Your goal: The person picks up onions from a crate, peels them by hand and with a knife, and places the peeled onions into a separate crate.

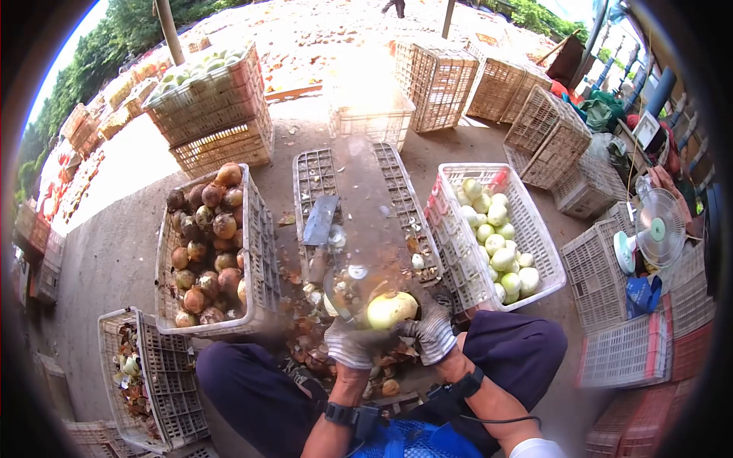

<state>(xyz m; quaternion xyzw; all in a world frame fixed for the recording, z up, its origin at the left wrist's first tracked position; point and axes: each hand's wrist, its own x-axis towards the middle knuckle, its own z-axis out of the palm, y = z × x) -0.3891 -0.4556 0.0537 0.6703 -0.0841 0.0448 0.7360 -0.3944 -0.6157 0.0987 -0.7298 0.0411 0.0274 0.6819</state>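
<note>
A pale, peeled onion [392, 310] is between my two gloved hands, just above the near end of a dusty plank. My left hand [351, 341], in a striped knitted glove, curls against its lower left side. My right hand [429, 327], in a matching dirty glove, closes on it from the lower right. The undersides of the fingers are hidden or blurred. A wide metal blade [321, 220] lies left of the plank [370, 198], on the upturned crate [314, 166] beneath. Onion skins and scraps [309, 355] litter the area around my hands.
To the left stands a crate of unpeeled onions [210, 244], with a scrap crate [137, 382] nearer me. At right, a crate [450, 229] holds peeled onions [500, 244]. Stacked crates [435, 84] stand beyond. A fan [658, 229] is at far right.
</note>
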